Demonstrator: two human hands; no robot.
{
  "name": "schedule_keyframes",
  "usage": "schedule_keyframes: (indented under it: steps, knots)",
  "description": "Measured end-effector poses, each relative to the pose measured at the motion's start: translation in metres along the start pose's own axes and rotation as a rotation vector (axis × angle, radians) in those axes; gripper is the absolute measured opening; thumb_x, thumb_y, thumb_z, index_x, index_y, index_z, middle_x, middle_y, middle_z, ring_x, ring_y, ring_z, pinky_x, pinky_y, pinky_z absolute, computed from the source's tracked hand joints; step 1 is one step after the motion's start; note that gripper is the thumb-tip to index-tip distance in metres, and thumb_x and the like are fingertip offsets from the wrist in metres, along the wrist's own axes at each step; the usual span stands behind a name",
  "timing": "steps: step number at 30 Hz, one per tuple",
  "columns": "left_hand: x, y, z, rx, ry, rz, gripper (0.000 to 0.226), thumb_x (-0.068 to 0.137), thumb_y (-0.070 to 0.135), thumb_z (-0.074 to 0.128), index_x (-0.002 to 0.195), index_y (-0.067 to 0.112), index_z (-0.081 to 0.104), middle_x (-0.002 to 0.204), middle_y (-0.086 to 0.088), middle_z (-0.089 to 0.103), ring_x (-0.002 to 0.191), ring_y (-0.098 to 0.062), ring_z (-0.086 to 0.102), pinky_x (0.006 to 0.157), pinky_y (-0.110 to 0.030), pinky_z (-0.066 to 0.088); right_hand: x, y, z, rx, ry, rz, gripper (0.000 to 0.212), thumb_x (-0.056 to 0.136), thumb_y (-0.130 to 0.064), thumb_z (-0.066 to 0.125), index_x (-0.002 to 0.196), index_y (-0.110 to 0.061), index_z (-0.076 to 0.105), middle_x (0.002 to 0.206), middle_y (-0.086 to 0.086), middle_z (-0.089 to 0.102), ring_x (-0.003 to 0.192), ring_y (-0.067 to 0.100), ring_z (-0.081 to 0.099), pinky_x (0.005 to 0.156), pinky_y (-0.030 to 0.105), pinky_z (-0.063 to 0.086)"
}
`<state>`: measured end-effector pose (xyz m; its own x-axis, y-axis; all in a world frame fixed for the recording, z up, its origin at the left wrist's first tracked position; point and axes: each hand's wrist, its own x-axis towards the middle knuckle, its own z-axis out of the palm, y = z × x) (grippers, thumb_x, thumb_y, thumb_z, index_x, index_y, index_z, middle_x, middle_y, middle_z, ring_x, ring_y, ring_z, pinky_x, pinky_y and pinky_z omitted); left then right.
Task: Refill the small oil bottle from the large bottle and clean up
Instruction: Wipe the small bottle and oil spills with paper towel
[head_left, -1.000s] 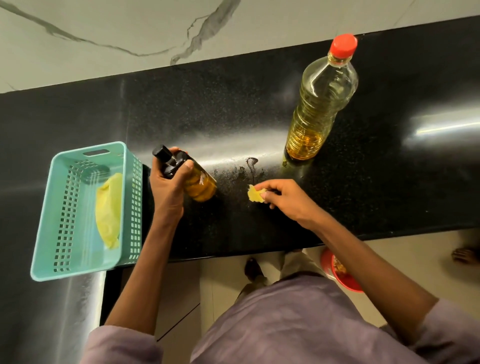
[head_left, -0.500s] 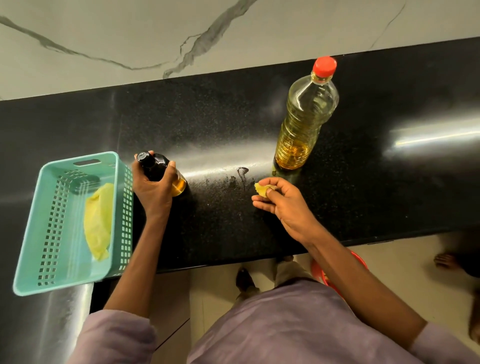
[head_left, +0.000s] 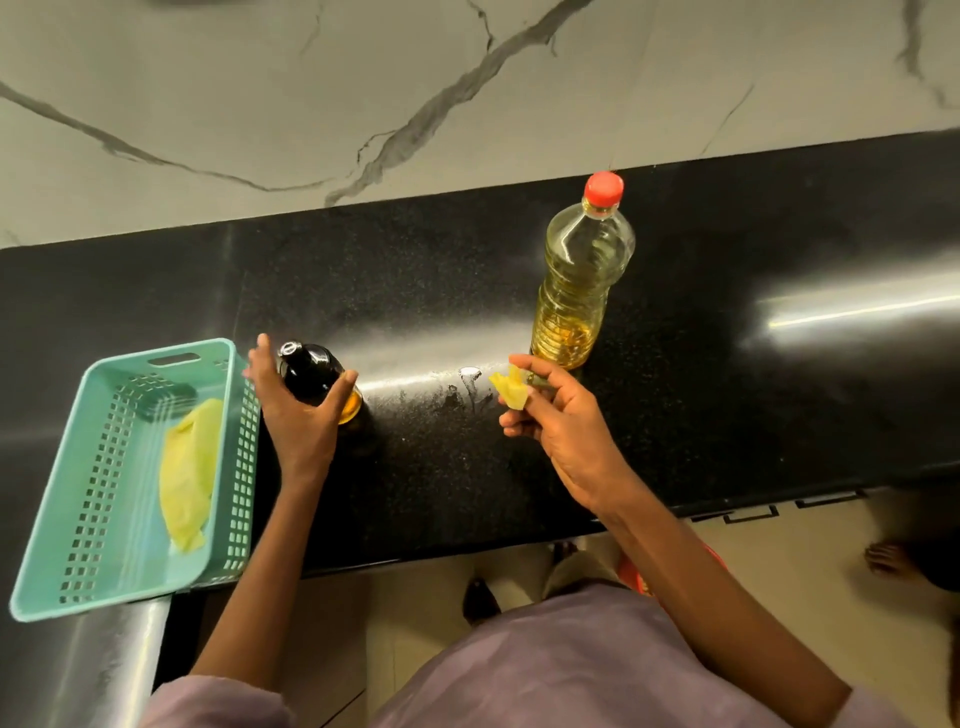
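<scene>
The small dark oil bottle (head_left: 311, 375) stands upright on the black counter (head_left: 727, 395), just right of the basket. My left hand (head_left: 298, 415) wraps its near side, thumb on the right and fingers spread on the left. My right hand (head_left: 561, 421) is raised off the counter and pinches a small yellow scrap of cloth (head_left: 510, 388). The large clear oil bottle (head_left: 579, 275) with a red cap stands upright just behind my right hand, about a quarter full. A wet oil smear (head_left: 467, 384) lies on the counter between my hands.
A teal perforated basket (head_left: 67, 509) with a yellow cloth (head_left: 187, 473) in it sits at the counter's left front edge, partly overhanging. A marble wall (head_left: 467, 93) backs the counter. A red bin (head_left: 636, 574) and someone's foot (head_left: 888, 558) are on the floor below.
My left hand set the tilted small bottle upright next to the basket and loosened its fingers. My right hand lifted the yellow scrap off the counter.
</scene>
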<state>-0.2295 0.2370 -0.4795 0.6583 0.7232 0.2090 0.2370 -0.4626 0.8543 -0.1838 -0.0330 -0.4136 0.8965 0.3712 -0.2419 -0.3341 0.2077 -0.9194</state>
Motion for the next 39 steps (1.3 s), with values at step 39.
schedule_keyframes:
  steps: [39]
  knots:
    - [-0.018, 0.253, 0.128, -0.087, -0.264, 0.389, 0.031, 0.081, 0.026, 0.073, 0.108, 0.012, 0.070, 0.098, 0.000, 0.064, 0.087, -0.007, 0.055, 0.076, -0.020, 0.050, 0.080, -0.186, -0.043, -1.312, -0.031, -0.887, 0.026, 0.087, -0.005, 0.062, 0.112, -0.003, 0.065, 0.114, 0.012, 0.062, 0.101, 0.020, 0.060, 0.089, 0.017, 0.043]
